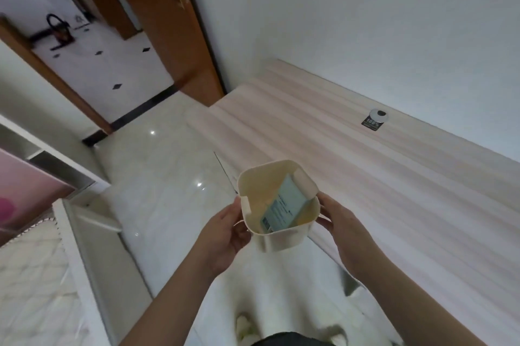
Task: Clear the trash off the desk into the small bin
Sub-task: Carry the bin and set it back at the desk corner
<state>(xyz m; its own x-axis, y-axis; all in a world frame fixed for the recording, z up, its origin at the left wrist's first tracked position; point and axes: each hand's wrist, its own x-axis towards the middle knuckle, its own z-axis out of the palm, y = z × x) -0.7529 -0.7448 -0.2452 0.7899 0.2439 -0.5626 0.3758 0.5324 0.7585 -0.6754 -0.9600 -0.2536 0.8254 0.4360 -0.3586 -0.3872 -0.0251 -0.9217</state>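
A small cream bin (274, 238) is held in the air between both my hands, just off the near left edge of the light wooden desk (365, 176). My left hand (225, 236) grips its left side and my right hand (343, 227) grips its right side. Inside the bin a pale blue-green box (284, 205) stands tilted on end. Far back on the desk, near the wall, lies a small black packet with a white round piece (374, 120) on it.
Glossy pale floor tiles (157, 176) lie to the left of the desk. A bed with a white frame (84, 233) is at the lower left. A brown wooden door (168, 22) stands open at the back. White wall runs behind the desk.
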